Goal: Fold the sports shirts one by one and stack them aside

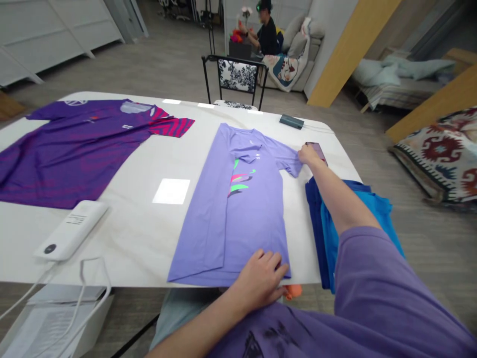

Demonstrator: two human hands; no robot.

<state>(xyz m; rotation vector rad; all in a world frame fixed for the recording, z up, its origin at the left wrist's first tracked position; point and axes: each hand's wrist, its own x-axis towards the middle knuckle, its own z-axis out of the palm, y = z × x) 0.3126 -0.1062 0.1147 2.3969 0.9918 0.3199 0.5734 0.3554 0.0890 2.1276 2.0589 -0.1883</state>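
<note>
A lavender T-shirt (257,214) lies in front of me with its left side folded inward in a long strip over the body, covering part of a green and pink print. My left hand (263,276) grips the shirt's hem near its lower right corner, fingers on top and thumb below the table edge. Farther out, my right hand (309,155) is closed on the end of the right sleeve, which is stretched out sideways. A phone (317,153) lies just beyond that hand.
Folded blue clothes (378,211) lie under my right arm. On the left are a purple jersey (74,149) and a white corded device (72,231). A dark case (291,122) and a chair (236,77) are at the far side. A person (266,35) sits beyond.
</note>
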